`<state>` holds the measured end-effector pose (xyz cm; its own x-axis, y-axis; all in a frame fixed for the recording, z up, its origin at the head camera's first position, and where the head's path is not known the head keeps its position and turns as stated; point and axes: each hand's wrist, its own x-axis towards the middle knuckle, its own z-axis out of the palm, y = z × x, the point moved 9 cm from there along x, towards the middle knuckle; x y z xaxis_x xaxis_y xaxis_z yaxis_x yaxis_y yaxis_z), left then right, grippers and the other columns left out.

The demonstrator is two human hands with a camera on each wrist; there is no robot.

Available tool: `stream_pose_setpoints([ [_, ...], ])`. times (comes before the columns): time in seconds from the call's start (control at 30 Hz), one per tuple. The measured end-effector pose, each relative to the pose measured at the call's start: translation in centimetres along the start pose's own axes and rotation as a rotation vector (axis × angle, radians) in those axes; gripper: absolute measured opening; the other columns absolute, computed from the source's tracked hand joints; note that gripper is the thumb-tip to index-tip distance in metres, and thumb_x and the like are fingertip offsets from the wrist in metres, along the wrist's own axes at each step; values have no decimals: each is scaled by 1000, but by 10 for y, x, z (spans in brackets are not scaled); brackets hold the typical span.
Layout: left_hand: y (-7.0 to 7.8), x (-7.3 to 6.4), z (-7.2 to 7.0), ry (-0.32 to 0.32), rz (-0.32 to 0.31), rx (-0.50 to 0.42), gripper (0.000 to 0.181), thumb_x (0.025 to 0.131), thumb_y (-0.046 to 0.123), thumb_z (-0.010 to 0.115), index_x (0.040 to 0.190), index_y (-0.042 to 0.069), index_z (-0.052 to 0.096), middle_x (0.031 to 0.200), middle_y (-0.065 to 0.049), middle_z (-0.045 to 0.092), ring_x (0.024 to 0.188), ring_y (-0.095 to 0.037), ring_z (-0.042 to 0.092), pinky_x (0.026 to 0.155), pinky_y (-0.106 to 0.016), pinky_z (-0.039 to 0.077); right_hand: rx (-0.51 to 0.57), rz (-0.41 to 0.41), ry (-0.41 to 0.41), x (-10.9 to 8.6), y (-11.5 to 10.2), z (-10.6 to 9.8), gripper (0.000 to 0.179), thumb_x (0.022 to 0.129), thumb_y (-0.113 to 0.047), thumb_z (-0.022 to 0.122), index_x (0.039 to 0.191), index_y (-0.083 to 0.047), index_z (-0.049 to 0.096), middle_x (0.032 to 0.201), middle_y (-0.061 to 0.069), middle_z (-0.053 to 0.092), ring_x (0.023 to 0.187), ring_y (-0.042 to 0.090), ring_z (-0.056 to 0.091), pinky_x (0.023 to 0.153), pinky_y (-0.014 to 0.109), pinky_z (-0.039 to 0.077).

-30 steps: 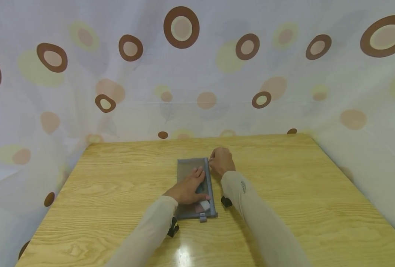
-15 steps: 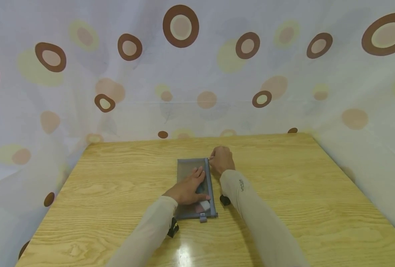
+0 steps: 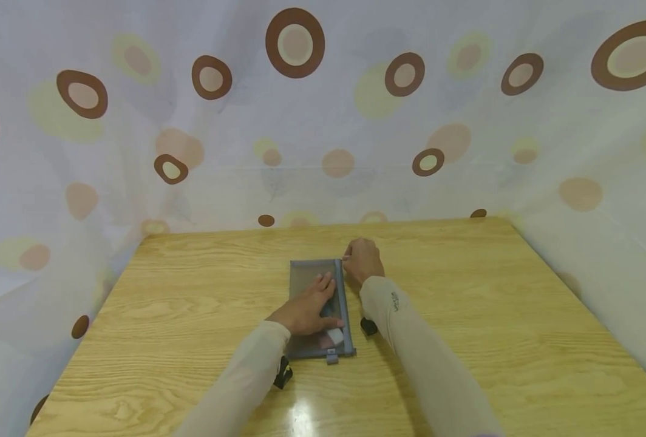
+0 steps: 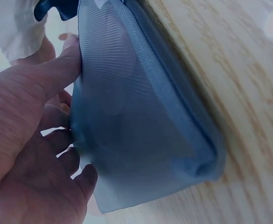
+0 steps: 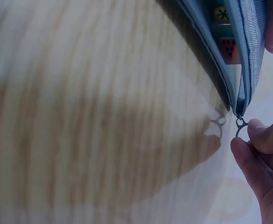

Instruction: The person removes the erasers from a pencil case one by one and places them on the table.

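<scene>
A grey-blue mesh zipper pouch point(image 3: 305, 272) lies flat on the wooden table, its zipper edge on the right. My left hand point(image 3: 306, 311) rests on it with fingers spread; the thumb reaches toward the zipper side. Through the mesh near the close end shows a white piece point(image 3: 336, 336) beside a pinkish one. At the far right corner my right hand point(image 3: 363, 262) pinches the ring-shaped zipper pull point(image 5: 239, 122) between thumb and forefinger. In the right wrist view the pouch mouth gapes, and a colourful item point(image 5: 228, 46) with red and yellow pictures shows inside.
The wood-grain table point(image 3: 481, 315) spreads out around the pouch on all sides. Behind and beside it hangs a pale curtain point(image 3: 337, 121) with brown and yellow circles. A small fabric tab point(image 3: 332, 359) sticks out of the pouch's close end.
</scene>
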<state>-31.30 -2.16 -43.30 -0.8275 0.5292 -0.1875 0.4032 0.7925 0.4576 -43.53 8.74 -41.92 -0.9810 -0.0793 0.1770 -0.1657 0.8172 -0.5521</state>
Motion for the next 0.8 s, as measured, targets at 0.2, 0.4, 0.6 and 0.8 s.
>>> stream_pose_setpoints([
  [0.2, 0, 1, 0, -1, 7, -1, 88, 90, 47, 58, 152, 7, 11, 158, -9, 0, 145, -25, -3, 116, -40, 15, -53, -67, -79, 2, -3, 4, 12, 81, 0, 63, 77, -6, 73, 82, 6, 69, 73, 21, 64, 65, 35, 55],
  [0.4, 0, -1, 0, 5, 4, -23, 87, 90, 45, 60, 152, 6, 12, 158, -10, 2, 145, -25, -2, 116, -42, 15, -124, -172, -160, -4, -8, 6, 14, 87, -2, 60, 86, -2, 74, 89, 10, 71, 81, 24, 67, 71, 36, 56],
  [0.6, 1, -1, 1, 0, 7, -24, 88, 90, 46, 60, 152, 7, 12, 158, -9, 1, 144, -24, -2, 116, -41, 14, -139, -208, -195, -10, -5, 6, 11, 87, -3, 64, 89, -2, 75, 92, 10, 71, 81, 21, 67, 72, 33, 56],
  [0.8, 1, -2, -1, 9, 8, -37, 88, 89, 45, 61, 152, 7, 12, 158, -9, 1, 145, -25, -2, 116, -42, 16, -136, -263, -224, -13, -4, 6, 22, 87, 0, 64, 66, -3, 70, 59, 4, 58, 50, 10, 40, 47, 25, 39],
])
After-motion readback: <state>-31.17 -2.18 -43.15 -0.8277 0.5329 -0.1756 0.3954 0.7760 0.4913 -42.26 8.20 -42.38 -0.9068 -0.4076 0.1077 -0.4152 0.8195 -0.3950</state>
